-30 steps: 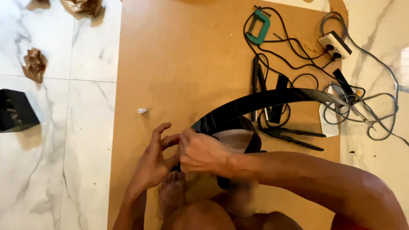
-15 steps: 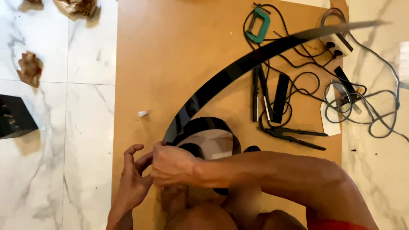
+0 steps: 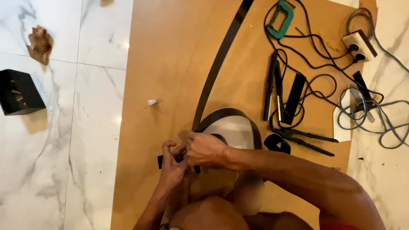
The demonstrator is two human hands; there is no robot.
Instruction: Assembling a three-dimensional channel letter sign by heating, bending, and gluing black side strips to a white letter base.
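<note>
1. Left hand [image 3: 172,161] curled, fingers pinched on a small black piece [image 3: 160,162] near the board's near edge, left of centre.
2. Right hand [image 3: 205,149] closed over the near end of a black strip [image 3: 215,70], touching the left hand's fingertips; exact grip hidden under the knuckles.
3. Strip ran from the hands away in a gentle curve to the far edge of the brown board [image 3: 170,55] and out of view there.
4. Strip's near end looped round a pale disc [image 3: 232,132], just right of the hands and partly under the right forearm.
5. Small white cap-like bit [image 3: 152,102] lay alone toward the board's left edge, well apart from the hands.
6. Two black flat irons [image 3: 277,91] lay right of the strip, roughly parallel to the right edge; a third black tool [image 3: 304,138] lay splayed below them.
7. Green clamp [image 3: 281,19] sat near the far right corner, in tangled black cables [image 3: 315,64].
8. White power strip [image 3: 360,44] at the far right corner, plugs in it; grey cables [image 3: 375,115] spilled over the right edge onto the floor.
9. Off the board, on the white marble floor [image 3: 64,149]: black box [image 3: 19,91] well left, crumpled brown paper [image 3: 40,42] beyond it.
</note>
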